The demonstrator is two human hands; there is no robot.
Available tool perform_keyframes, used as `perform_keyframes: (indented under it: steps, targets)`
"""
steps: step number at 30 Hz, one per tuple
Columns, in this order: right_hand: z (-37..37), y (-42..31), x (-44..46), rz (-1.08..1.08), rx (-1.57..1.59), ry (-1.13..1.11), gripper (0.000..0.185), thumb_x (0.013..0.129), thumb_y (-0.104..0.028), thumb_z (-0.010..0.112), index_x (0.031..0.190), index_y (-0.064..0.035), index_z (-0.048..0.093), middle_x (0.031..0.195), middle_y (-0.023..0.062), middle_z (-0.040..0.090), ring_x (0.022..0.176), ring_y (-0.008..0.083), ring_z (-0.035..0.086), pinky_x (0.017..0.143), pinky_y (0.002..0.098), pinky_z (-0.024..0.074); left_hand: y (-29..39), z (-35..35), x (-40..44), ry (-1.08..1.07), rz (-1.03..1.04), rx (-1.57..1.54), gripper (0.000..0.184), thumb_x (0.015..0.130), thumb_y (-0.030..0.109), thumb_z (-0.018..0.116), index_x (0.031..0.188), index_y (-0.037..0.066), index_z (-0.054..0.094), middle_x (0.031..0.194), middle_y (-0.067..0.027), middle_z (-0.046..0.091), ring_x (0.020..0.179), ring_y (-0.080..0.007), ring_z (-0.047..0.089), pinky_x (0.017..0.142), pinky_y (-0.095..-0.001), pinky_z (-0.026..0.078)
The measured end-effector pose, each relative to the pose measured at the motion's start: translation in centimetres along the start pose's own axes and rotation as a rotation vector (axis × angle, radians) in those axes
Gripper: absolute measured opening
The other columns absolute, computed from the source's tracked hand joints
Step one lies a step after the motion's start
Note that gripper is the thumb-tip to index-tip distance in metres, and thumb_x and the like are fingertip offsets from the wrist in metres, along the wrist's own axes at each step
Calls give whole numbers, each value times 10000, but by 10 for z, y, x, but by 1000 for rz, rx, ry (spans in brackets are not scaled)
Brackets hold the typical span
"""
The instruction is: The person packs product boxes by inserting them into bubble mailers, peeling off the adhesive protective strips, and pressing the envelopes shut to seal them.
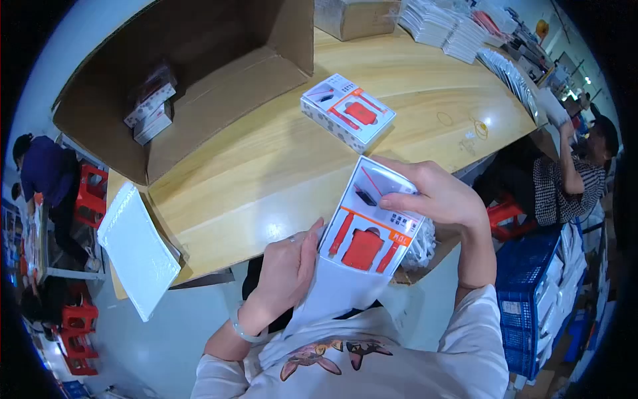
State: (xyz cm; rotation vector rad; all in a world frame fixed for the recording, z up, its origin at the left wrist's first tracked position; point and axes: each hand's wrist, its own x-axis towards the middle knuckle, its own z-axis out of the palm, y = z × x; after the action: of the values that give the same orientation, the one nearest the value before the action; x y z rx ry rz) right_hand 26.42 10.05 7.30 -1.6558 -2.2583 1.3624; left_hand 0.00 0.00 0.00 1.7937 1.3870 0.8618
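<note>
My right hand (435, 196) is closed on the upper end of a white and orange product box (375, 229) with red items showing on its face. The lower part of this box sits inside a white mailer bag (339, 289). My left hand (290, 269) holds the left edge of the bag near its opening, with its fingers pressed together. A second box of the same kind (349, 112) lies on the table just beyond the held one.
A large open carton (226, 100) at the upper left holds small boxes (151, 110). A white padded envelope (138, 249) lies on the table's (226, 193) left edge. Envelope stacks (444, 26) stand at the back. A blue crate (518, 319) and a seated person (571, 173) are at the right.
</note>
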Motion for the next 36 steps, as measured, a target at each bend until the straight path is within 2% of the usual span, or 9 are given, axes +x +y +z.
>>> perform_keyframes:
  steps: [4,9,13,16,18,22,25,29,36]
  targets:
    - [12,40,18,-570,58,125,647,810,-255,735,1380,-49,508,1221,135,637,991,229,631,836,319,491,-10,3,2,69,-99,-291,396,1037,225,445,953,-73,692,734,-36,610,634,-116,463,625,-229,399]
    - [34,34,24,-515,149,77,531,866,-215,674,1339,-35,512,1262,112,607,1056,199,607,895,359,474,-20,6,19,-90,-336,-504,420,1043,210,423,912,-107,666,739,-88,644,669,-126,540,631,-259,434]
    - [61,57,30,-684,746,133,499,893,-217,657,1326,-22,505,1245,98,614,1068,184,610,904,342,477,2,-46,29,-297,-381,-861,436,1051,317,392,1230,-21,603,1108,-162,653,974,-204,604,801,-247,464]
    - [85,63,32,-674,1287,343,490,934,-269,641,1330,-25,488,1268,96,611,1098,191,618,937,338,487,-8,-87,12,-307,-14,-1173,972,888,780,335,1540,66,241,1461,-236,433,1320,-387,452,1060,-432,418]
    - [105,66,42,-660,1511,343,492,956,-280,614,1369,-56,469,1301,85,603,1136,211,608,985,380,469,-51,-85,-20,-122,10,-1573,973,878,782,361,1543,82,236,1498,-207,388,1356,-375,408,1090,-471,382]
    - [152,48,74,-673,1861,158,481,1005,-295,538,1434,-107,426,1416,80,525,1269,245,525,1099,446,386,-74,-31,3,-12,542,-1155,827,906,562,590,1510,76,302,1518,-151,373,1345,-358,424,1080,-472,408]
    - [167,22,83,-678,1637,153,487,987,-163,563,1445,-100,410,1415,93,521,1283,241,506,1128,433,343,-44,-2,5,604,391,-765,685,833,196,761,1394,10,414,1319,-188,560,1168,-310,598,985,-385,507]
    - [137,4,80,-721,976,736,462,918,-56,605,1364,-42,484,1251,66,625,1095,185,608,979,351,450,-30,-39,31,601,69,-557,655,800,22,743,1362,20,407,1242,-167,596,1041,-256,644,883,-309,538]
    - [101,15,78,-681,645,614,365,805,43,623,1166,-7,603,1032,71,662,953,213,626,885,338,468,-60,-35,34,301,98,-725,424,825,-38,678,1216,-6,518,1040,-141,657,863,-203,642,809,-300,531]
